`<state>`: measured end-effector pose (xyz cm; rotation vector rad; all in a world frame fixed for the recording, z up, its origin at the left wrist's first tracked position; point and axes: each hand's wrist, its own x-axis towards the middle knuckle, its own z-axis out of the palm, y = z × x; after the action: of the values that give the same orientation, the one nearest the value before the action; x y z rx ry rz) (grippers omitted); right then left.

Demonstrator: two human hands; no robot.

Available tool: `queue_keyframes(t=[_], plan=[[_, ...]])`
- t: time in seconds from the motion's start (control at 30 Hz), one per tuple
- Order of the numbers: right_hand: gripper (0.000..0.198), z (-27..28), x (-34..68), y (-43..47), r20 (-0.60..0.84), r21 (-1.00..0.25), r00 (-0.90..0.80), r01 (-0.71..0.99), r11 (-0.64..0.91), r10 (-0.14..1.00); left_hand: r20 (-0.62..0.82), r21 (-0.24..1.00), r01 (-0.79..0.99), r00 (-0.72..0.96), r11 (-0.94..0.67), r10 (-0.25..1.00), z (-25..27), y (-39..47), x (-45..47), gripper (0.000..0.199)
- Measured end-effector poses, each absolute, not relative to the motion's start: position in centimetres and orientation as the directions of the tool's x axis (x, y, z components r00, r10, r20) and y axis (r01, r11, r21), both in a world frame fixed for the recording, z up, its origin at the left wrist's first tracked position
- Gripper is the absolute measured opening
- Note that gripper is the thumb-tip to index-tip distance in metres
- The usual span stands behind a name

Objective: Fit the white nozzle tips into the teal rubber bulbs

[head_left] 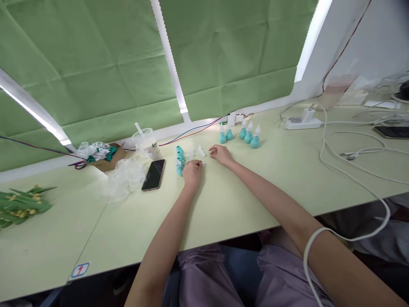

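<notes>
My left hand (pixel 192 171) rests on the table beside a row of small teal bulb-shaped bottles (pixel 180 156). Its thumb and fingers are pinched together, with a bit of white at the tips, too small to name. Across from it, my right hand (pixel 221 154) has its fingers curled and closed, next to several small white pointed pieces (pixel 201 151). Whatever its fingertips hold is hidden. Behind my right hand stand more teal bottles (pixel 248 137), upright, with white pointed tips (pixel 257 130) on them. The nearest bottle in the left row also seems to carry something white.
Left of the bottles lie a black phone (pixel 154 175), a plastic cup (pixel 150 147) with a straw, crumpled clear plastic (pixel 123 179) and a cardboard box (pixel 110 162). A power strip (pixel 303 123) stands at right; its white cable (pixel 354 181) loops across my right forearm.
</notes>
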<state>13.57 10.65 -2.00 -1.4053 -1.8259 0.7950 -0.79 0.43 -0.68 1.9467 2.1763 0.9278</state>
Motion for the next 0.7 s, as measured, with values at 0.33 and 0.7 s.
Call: queue_keyframes(t=[0.33, 0.7], plan=[[0.023, -2.22, 12.46, 10.5, 0.153, -0.771, -0.079, 0.614, 0.169, 0.985, 0.353, 0.427, 0.904, -0.159, -0.007, 0.922, -1.02, 0.78, -0.91, 0.016], [0.017, -2.51, 12.71, 10.63, 0.221, -0.822, -0.078, 0.522, 0.229, 0.972, 0.327, 0.419, 0.908, -0.165, 0.013, 0.931, -1.04, 0.68, -0.91, 0.016]])
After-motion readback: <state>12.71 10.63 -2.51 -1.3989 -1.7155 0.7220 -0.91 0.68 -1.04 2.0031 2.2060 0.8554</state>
